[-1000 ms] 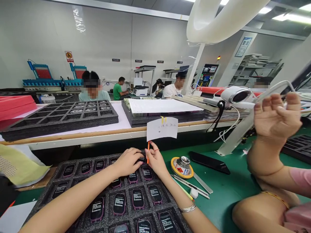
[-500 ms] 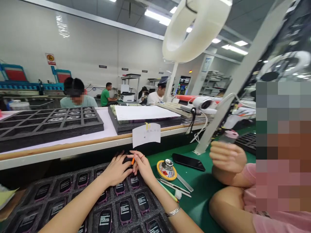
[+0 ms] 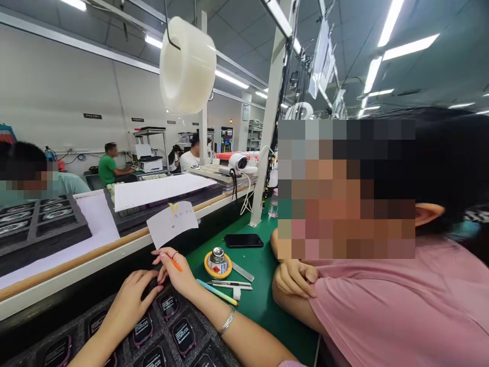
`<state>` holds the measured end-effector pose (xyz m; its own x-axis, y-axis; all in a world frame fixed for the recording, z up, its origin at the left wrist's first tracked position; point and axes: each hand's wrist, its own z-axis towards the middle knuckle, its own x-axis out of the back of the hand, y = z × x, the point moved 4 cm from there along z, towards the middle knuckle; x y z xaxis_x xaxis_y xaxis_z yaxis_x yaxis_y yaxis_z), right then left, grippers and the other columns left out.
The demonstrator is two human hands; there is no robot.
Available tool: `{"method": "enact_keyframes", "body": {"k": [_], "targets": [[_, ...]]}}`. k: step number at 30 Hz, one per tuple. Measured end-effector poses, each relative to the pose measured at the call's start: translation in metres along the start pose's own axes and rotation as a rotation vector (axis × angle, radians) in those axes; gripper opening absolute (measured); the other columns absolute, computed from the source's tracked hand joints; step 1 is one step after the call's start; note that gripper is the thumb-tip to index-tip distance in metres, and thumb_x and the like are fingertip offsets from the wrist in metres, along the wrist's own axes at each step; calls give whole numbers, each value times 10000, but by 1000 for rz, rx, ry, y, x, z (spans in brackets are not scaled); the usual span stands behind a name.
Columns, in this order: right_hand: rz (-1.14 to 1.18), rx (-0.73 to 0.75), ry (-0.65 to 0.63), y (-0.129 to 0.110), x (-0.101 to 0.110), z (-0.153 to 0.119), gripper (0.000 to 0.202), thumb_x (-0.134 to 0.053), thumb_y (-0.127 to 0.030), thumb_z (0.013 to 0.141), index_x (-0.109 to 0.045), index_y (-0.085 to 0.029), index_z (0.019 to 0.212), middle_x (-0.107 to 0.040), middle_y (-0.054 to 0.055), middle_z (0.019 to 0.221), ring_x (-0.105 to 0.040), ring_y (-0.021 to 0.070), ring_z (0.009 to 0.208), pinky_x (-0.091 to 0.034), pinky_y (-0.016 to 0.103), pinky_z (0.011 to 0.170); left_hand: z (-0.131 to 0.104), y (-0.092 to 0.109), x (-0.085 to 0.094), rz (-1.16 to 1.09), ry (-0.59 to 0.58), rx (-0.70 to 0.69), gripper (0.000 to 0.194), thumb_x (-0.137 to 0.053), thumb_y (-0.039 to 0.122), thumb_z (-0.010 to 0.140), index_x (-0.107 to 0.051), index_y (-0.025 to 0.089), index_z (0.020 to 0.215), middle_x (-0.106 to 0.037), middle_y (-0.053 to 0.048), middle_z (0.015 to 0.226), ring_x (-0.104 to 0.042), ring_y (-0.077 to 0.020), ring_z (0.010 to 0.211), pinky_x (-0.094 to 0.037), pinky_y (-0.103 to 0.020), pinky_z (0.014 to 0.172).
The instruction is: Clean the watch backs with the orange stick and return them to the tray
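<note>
R hand point(image 3: 176, 273): fingers closed round orange stick point(image 3: 176, 264), long axis slanting across hand. L hand point(image 3: 132, 298): fingers bent, tips nr R fingertips; grip hidden, can't tell. Watch point(image 3: 168, 307), 1 pc: in foam tray point(image 3: 202, 326) pocket, just nearside of both hands' tips, L thumb nearest; long axis approx. near-to-far.
</note>
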<state>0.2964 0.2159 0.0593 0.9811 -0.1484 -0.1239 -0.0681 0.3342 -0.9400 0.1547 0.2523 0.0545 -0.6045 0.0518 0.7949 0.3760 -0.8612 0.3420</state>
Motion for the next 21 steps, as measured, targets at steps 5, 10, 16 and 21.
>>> {"method": "enact_keyframes", "body": {"k": [5,10,16,21], "targets": [[2,-24,-84,11,-1,-1,295,-575,-408,1014,-644,-138,1111,-679,18,878,-625,111,618,-555,268,595,-6,7,2,-32,-29,59,171,-605,358,945,-666,250,1063,-710,-60,1043,-647,-277,1009,-527,-455,929],[-17,-6,-32,26,10,2,348,-537,-464,1021,-660,-139,1037,-654,7,842,-588,103,603,-537,272,612,-9,14,6,-68,-68,105,181,-663,202,902,-668,257,1075,-720,-27,1142,-634,-240,1104,-497,-401,1001],[-50,-16,-7,33,15,-2,344,-555,-467,1011,-619,-143,911,-580,-45,692,-521,82,504,-485,233,527,-10,21,8,-78,-84,125,187,-703,167,881,-687,235,1055,-731,-38,1132,-638,-244,1099,-491,-397,993],[-120,-27,-12,34,15,-3,400,-532,-509,1012,-586,-155,834,-510,-87,567,-413,61,388,-405,206,439,-10,21,5,-65,-110,114,196,-703,181,889,-700,234,1078,-725,-57,1135,-629,-262,1107,-481,-421,999]]}}
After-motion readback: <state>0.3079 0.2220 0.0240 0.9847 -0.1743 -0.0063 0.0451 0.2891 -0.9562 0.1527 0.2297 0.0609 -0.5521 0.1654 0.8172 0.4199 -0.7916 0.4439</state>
